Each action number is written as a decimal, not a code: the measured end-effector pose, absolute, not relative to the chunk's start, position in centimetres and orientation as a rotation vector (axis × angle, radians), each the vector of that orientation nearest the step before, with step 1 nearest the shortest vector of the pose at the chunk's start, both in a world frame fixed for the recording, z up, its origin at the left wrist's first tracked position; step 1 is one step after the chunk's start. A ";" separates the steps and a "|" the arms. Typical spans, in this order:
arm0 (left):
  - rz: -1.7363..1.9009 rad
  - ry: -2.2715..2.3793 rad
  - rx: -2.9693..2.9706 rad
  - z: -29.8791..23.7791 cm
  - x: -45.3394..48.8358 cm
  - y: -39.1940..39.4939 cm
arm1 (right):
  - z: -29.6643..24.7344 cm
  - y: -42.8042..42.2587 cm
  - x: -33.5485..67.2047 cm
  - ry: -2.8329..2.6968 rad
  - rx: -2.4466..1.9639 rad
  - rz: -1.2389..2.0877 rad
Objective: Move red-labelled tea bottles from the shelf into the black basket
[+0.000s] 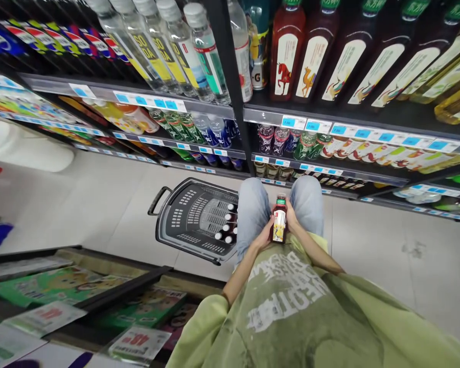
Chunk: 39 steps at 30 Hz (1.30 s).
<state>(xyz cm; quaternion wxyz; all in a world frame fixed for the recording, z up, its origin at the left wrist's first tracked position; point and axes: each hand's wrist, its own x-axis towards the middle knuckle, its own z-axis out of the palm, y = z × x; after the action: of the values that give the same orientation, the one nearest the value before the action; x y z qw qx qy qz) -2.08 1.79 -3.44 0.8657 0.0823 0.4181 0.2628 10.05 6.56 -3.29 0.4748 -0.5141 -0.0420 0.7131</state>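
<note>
Between my knees I hold a dark drink bottle (279, 220) with a green cap and a white label with a yellow picture. My left hand (266, 231) is closed around its left side, and my right hand (291, 217) grips its right side. The bottle stands upright, its label facing up toward me. To the left of my legs, a grey shopping basket (176, 230) with a handle rests on the floor. Several dark bottles with white caps (226, 228) stand inside it, partly hidden by my knee.
Drink shelves (352, 120) stretch across in front, with several large dark-red bottles (287, 56) on the upper right and soda bottles (209, 56) left of the upright post. A rack of green packages (145, 306) with price cards is at the lower left. Pale tiled floor (371, 245) lies around me.
</note>
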 end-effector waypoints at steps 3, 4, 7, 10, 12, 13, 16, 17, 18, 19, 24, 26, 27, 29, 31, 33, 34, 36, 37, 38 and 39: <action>0.522 0.903 0.147 -3.4 -2.1 1.8 | -3.2 6.6 10.1 -0.094 -1.270 1.752; 0.521 0.908 0.144 -3.4 -2.1 1.8 | -3.2 6.6 10.1 -0.091 -1.275 1.754; 0.525 0.909 0.136 -3.3 -2.1 1.9 | -2.9 6.6 10.1 -0.083 -1.291 1.754; 0.536 0.924 0.123 -3.3 -2.0 1.9 | -2.5 6.7 10.1 -0.077 -1.305 1.755; 0.540 0.929 0.116 -3.3 -1.9 1.9 | -2.3 6.7 10.1 -0.074 -1.313 1.756; 0.542 0.929 0.113 -3.3 -1.9 1.9 | -2.2 6.7 10.2 -0.074 -1.316 1.756; 0.545 0.921 0.110 -3.4 -1.9 1.9 | -2.0 6.7 10.2 -0.078 -1.322 1.752; 0.545 0.919 0.107 -3.4 -2.0 1.9 | -2.0 6.7 10.2 -0.079 -1.323 1.751; 0.546 0.915 0.103 -3.4 -2.0 1.9 | -2.0 6.7 10.2 -0.080 -1.324 1.750; 0.550 0.911 0.098 -3.4 -1.9 1.9 | -1.9 6.7 10.2 -0.081 -1.325 1.749; 0.567 0.897 0.096 -3.5 -1.9 2.0 | -1.8 6.7 10.2 -0.081 -1.331 1.755; 0.565 0.898 0.104 -3.7 -1.9 2.0 | -1.7 6.7 10.2 -0.081 -1.331 1.756; 0.564 0.898 0.107 -3.8 -1.9 2.0 | -1.7 6.7 10.2 -0.081 -1.330 1.757; 0.565 0.895 0.109 -3.9 -1.9 1.9 | -1.6 6.7 10.2 -0.082 -1.328 1.760; 0.571 0.888 0.107 -4.1 -1.9 1.9 | -1.6 6.6 10.2 -0.081 -1.325 1.765; 0.579 0.883 0.106 -4.2 -1.9 1.9 | -1.5 6.6 10.3 -0.081 -1.319 1.768; 0.583 0.882 0.106 -4.2 -1.9 1.9 | -1.5 6.6 10.3 -0.083 -1.313 1.770; 0.589 0.884 0.110 -4.1 -1.9 1.9 | -1.5 6.6 10.3 -0.087 -1.299 1.774; 0.588 0.890 0.111 -4.0 -1.9 1.9 | -1.4 6.7 10.3 -0.089 -1.293 1.777; 0.581 0.901 0.110 -4.0 -1.9 2.0 | -1.4 6.7 10.3 -0.089 -1.287 1.780; 0.572 0.915 0.107 -3.9 -1.8 2.0 | -1.4 6.6 10.3 -0.090 -1.284 1.783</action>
<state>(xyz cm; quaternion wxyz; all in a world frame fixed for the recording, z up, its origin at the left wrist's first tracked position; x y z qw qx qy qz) -1.85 1.98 -3.91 0.8567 0.0511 0.4354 0.2720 10.28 6.65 -1.43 0.4542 -0.5202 -0.0363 0.7224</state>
